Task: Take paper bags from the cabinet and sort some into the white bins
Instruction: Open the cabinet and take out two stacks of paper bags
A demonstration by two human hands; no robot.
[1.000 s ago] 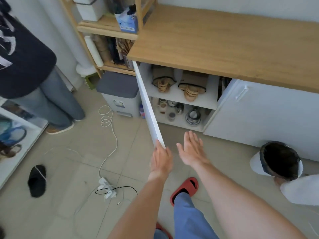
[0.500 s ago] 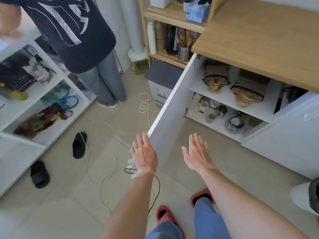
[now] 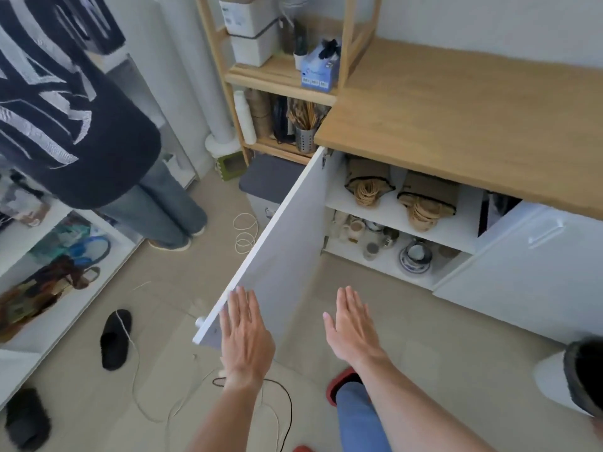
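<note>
left hand (image 3: 246,334) is lying flat with fingers straight against the near edge of the white cabinet door (image 3: 280,256), holding nothing, probably swinging it wide for access. right hand (image 3: 354,324) is hovering flat and empty in front of the opening, likely lining up a reach. two bundles of brown paper bags with twine handles (image 3: 368,187) are sitting on the upper shelf, far right of both hands, untouched. white bins aren't identifiable from here.

Bright, even daylight; soft shadows; slight motion blur; wide-angle bending at edges.
</note>
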